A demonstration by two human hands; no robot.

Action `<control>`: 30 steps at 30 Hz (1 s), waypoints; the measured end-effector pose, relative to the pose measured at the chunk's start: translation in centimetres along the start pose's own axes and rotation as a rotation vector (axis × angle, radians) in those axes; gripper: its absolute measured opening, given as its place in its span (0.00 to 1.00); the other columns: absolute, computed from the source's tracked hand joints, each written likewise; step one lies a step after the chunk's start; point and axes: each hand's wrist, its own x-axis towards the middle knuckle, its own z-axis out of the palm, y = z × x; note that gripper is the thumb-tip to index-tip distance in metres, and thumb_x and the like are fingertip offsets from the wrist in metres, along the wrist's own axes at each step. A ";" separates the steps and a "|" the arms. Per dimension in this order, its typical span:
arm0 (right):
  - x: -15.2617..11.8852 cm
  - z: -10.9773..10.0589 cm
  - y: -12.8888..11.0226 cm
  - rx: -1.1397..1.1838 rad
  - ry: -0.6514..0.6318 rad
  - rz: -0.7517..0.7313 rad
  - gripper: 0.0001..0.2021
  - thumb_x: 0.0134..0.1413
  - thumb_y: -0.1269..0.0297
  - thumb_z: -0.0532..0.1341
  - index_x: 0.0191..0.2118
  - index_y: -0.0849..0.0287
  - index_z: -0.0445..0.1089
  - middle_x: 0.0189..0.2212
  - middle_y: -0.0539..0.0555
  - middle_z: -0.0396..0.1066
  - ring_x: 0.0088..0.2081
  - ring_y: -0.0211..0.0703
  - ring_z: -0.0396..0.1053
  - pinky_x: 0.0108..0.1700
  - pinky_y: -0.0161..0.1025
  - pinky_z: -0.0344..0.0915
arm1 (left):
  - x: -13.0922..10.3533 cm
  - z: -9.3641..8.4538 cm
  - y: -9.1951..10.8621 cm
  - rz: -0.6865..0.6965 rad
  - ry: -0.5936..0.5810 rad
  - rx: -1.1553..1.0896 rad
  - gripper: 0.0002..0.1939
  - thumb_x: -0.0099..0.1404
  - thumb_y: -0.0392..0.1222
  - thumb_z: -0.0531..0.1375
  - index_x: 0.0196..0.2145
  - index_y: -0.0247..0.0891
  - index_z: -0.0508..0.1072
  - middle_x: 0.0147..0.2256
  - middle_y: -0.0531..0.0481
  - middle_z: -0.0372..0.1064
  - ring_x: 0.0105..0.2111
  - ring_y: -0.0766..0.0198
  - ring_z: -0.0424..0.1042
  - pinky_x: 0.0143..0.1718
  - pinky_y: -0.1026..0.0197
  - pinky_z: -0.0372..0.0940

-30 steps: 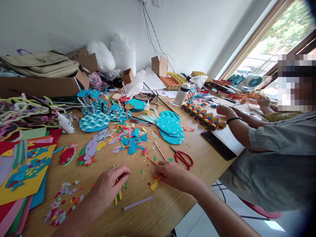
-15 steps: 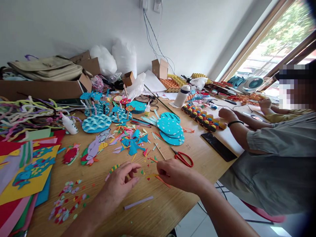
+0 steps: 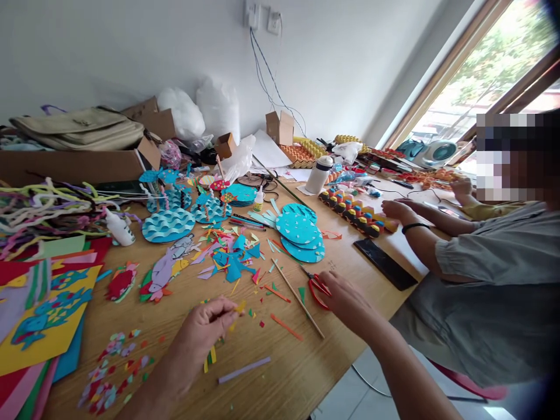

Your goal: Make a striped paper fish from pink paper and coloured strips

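Note:
My left hand (image 3: 205,329) pinches a small yellow paper piece (image 3: 239,308) above the front of the wooden table. Over the red-handled scissors (image 3: 318,291) lies my right hand (image 3: 345,300), its fingers at the handles; whether they grip them is partly hidden. A thin wooden stick (image 3: 297,297) rests between the hands. Orange strips (image 3: 286,327) and tiny paper bits surround it. A lilac strip (image 3: 244,370) lies nearer the table's front edge. Green and yellow striped paper (image 3: 210,357) shows beside my left wrist.
Blue paper discs (image 3: 300,227), paper scraps (image 3: 234,256) and paper fish (image 3: 164,274) lie beyond my hands. Coloured sheets (image 3: 44,326) are at left. A black phone (image 3: 385,264) lies at right, near another person's hands (image 3: 400,211). A white bottle (image 3: 318,175) stands farther back.
My right hand has moved right to the scissors, uncovering the stick and orange strips. My left hand has closed on the yellow piece and shifted slightly left and down.

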 end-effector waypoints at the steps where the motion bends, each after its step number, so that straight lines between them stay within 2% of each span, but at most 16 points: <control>1: 0.4 0.7 1.1 -0.019 -0.043 0.077 0.07 0.55 0.64 0.52 0.35 0.60 0.64 0.35 0.58 0.70 0.36 0.45 0.67 0.31 0.35 0.53 | -0.1 -0.1 0.1 -0.064 0.050 -0.129 0.06 0.48 0.44 0.64 0.23 0.40 0.76 0.24 0.53 0.67 0.22 0.68 0.60 0.24 0.67 0.57; 3: 1.2 2.0 2.5 -0.033 -0.093 0.128 0.07 0.54 0.65 0.52 0.36 0.60 0.64 0.36 0.59 0.70 0.37 0.47 0.68 0.31 0.35 0.54 | -0.3 -0.2 0.3 -0.168 0.138 -0.356 0.11 0.43 0.45 0.68 0.25 0.39 0.76 0.25 0.54 0.68 0.22 0.70 0.61 0.24 0.69 0.59; 6: 1.9 2.6 3.4 -0.036 -0.115 0.133 0.06 0.52 0.66 0.52 0.33 0.60 0.64 0.33 0.60 0.70 0.35 0.48 0.68 0.30 0.36 0.53 | -0.4 -0.1 0.6 -0.212 0.203 -0.552 0.15 0.37 0.43 0.71 0.25 0.38 0.74 0.23 0.57 0.66 0.22 0.71 0.63 0.24 0.70 0.61; 9: 1.3 1.8 3.3 -0.015 -0.080 0.127 0.04 0.48 0.68 0.53 0.28 0.60 0.64 0.30 0.59 0.70 0.32 0.47 0.67 0.30 0.37 0.53 | -0.5 -0.3 0.7 -0.185 0.218 -0.620 0.16 0.39 0.42 0.71 0.25 0.38 0.71 0.21 0.59 0.65 0.21 0.73 0.63 0.21 0.72 0.59; 11: 0.2 0.8 2.5 0.110 -0.004 0.101 0.02 0.44 0.71 0.54 0.27 0.59 0.62 0.27 0.55 0.68 0.29 0.44 0.65 0.30 0.36 0.54 | -0.5 -0.3 0.7 -0.162 0.219 -0.641 0.15 0.41 0.42 0.70 0.26 0.39 0.70 0.21 0.59 0.64 0.20 0.74 0.62 0.20 0.72 0.58; 12: -0.5 0.4 1.8 0.236 0.034 0.043 0.02 0.43 0.71 0.54 0.27 0.58 0.61 0.25 0.52 0.67 0.27 0.41 0.63 0.29 0.36 0.55 | -0.5 -0.3 0.7 -0.150 0.213 -0.638 0.15 0.43 0.42 0.70 0.26 0.39 0.70 0.20 0.60 0.64 0.20 0.74 0.62 0.20 0.72 0.57; 14: -1.8 -0.2 -0.6 0.572 0.024 -0.089 0.03 0.43 0.67 0.55 0.26 0.57 0.58 0.21 0.48 0.62 0.24 0.37 0.59 0.26 0.33 0.55 | -0.5 0.1 0.7 -0.123 0.194 -0.602 0.13 0.46 0.44 0.68 0.26 0.39 0.68 0.19 0.60 0.63 0.19 0.74 0.60 0.20 0.72 0.56; 16: -2.5 -0.5 -3.7 0.910 -0.021 -0.148 0.08 0.44 0.63 0.55 0.23 0.57 0.55 0.18 0.45 0.56 0.20 0.34 0.54 0.22 0.32 0.53 | -0.6 0.7 0.8 -0.087 0.187 -0.547 0.13 0.48 0.45 0.67 0.26 0.39 0.68 0.18 0.60 0.61 0.19 0.74 0.58 0.20 0.72 0.56; 18: -2.5 -0.4 -6.9 1.129 -0.029 -0.182 0.12 0.44 0.60 0.58 0.21 0.57 0.53 0.16 0.44 0.52 0.19 0.32 0.50 0.21 0.31 0.51 | -0.7 1.4 1.0 -0.043 0.203 -0.505 0.13 0.48 0.46 0.67 0.25 0.38 0.68 0.19 0.60 0.60 0.19 0.73 0.58 0.21 0.71 0.56; 19: -2.3 -0.3 -8.4 1.208 -0.016 -0.181 0.11 0.43 0.60 0.59 0.22 0.57 0.55 0.17 0.44 0.54 0.19 0.32 0.51 0.22 0.31 0.51 | -0.8 1.6 1.1 -0.019 0.214 -0.492 0.13 0.48 0.46 0.67 0.25 0.38 0.67 0.20 0.59 0.60 0.20 0.73 0.58 0.22 0.71 0.57; 23: -1.3 0.3 -12.0 1.398 -0.074 -0.224 0.12 0.38 0.61 0.64 0.29 0.58 0.63 0.21 0.45 0.58 0.22 0.33 0.54 0.23 0.31 0.52 | -1.1 1.8 1.5 0.052 0.252 -0.452 0.13 0.50 0.47 0.65 0.25 0.38 0.67 0.21 0.58 0.61 0.20 0.73 0.57 0.22 0.70 0.55; 26: -1.0 0.7 -13.1 1.433 -0.126 -0.232 0.13 0.36 0.62 0.65 0.29 0.59 0.62 0.20 0.44 0.57 0.21 0.31 0.52 0.22 0.30 0.51 | -1.2 1.6 1.3 0.079 0.274 -0.428 0.13 0.51 0.48 0.64 0.26 0.38 0.67 0.21 0.57 0.60 0.21 0.72 0.57 0.22 0.70 0.55; 30: -0.7 1.0 -13.6 1.438 -0.075 -0.267 0.08 0.37 0.67 0.61 0.25 0.58 0.60 0.20 0.45 0.59 0.22 0.32 0.55 0.23 0.30 0.53 | -1.3 1.2 0.8 0.098 0.226 -0.383 0.12 0.55 0.49 0.62 0.26 0.38 0.66 0.21 0.57 0.59 0.22 0.70 0.58 0.24 0.68 0.56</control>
